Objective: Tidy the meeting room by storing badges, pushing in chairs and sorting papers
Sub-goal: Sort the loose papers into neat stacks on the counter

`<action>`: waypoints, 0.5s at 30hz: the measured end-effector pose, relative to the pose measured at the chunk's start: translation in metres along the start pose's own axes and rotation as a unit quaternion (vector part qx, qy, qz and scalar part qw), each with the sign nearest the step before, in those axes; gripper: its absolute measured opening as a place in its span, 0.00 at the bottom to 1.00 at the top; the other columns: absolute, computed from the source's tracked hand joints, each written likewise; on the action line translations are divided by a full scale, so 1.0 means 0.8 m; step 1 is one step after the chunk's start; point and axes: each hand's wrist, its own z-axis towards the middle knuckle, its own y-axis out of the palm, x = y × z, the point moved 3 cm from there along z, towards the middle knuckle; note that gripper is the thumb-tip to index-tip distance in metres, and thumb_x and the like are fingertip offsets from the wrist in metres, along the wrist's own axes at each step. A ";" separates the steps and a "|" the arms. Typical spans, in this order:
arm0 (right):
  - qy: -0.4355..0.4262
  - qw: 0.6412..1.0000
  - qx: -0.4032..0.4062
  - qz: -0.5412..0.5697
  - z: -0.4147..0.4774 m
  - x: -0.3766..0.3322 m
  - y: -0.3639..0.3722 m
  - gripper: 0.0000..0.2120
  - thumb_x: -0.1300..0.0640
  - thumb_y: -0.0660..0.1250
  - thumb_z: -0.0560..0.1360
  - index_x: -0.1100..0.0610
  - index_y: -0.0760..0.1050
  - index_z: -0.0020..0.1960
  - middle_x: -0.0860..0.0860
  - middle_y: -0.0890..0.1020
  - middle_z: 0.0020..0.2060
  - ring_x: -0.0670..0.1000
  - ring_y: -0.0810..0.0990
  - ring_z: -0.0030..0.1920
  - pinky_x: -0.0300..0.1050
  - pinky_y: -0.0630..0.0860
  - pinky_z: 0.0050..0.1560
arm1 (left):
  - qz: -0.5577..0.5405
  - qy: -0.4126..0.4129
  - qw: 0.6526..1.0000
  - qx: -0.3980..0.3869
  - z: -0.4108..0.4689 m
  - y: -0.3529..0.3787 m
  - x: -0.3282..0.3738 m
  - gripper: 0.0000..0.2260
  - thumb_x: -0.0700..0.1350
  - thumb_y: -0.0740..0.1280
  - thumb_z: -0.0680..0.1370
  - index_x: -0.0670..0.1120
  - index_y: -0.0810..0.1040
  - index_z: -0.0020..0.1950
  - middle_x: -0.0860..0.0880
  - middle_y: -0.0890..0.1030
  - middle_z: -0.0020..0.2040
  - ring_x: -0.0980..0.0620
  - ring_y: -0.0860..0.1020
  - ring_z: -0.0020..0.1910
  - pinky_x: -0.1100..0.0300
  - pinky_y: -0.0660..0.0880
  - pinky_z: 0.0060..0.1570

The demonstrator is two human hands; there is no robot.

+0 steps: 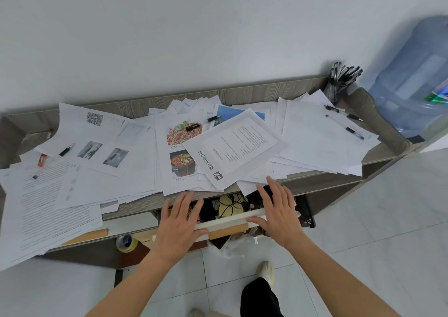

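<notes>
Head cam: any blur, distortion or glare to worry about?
Head view: strong wide-angle bowing, the desk back rail curves; water jug at the right edge is smeared; centre sheet is sharp enough to show its heading, fine print soft; light is even, shadows faint, no glare on the paper.

Papers overhanging the drawer, cables crowding it; open floor rightward.

Legible markings on the scattered papers.
A white letter "W" in a dark square logo stands on the tilted front sheet, beside a large Chinese heading too blurred to read; a QR code marks the left sheet.
</notes>
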 end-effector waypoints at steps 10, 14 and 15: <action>0.035 0.999 -0.013 0.010 0.098 -0.021 -0.012 0.50 0.41 0.79 0.64 0.55 0.60 0.79 0.65 0.61 0.76 0.68 0.62 0.75 0.67 0.63 0.72 | -0.006 -0.114 0.993 -0.040 0.069 -0.002 -0.021 0.35 0.56 0.81 0.64 0.45 0.72 0.65 0.41 0.77 0.59 0.40 0.75 0.54 0.41 0.73 0.48; 0.044 0.997 -0.056 0.005 0.098 -0.016 0.000 0.51 0.41 0.82 0.60 0.55 0.65 0.76 0.65 0.66 0.74 0.67 0.69 0.72 0.65 0.70 0.68 | 0.004 -0.102 0.994 -0.035 0.064 0.009 -0.021 0.33 0.55 0.79 0.67 0.44 0.72 0.66 0.39 0.77 0.62 0.38 0.77 0.57 0.41 0.73 0.49; 0.040 0.997 -0.071 -0.003 0.096 -0.016 0.004 0.52 0.44 0.84 0.58 0.56 0.65 0.76 0.65 0.67 0.73 0.67 0.70 0.71 0.64 0.71 0.67 | 0.002 -0.103 0.994 -0.033 0.063 0.011 -0.020 0.33 0.55 0.79 0.67 0.44 0.72 0.67 0.39 0.77 0.62 0.38 0.77 0.58 0.41 0.73 0.49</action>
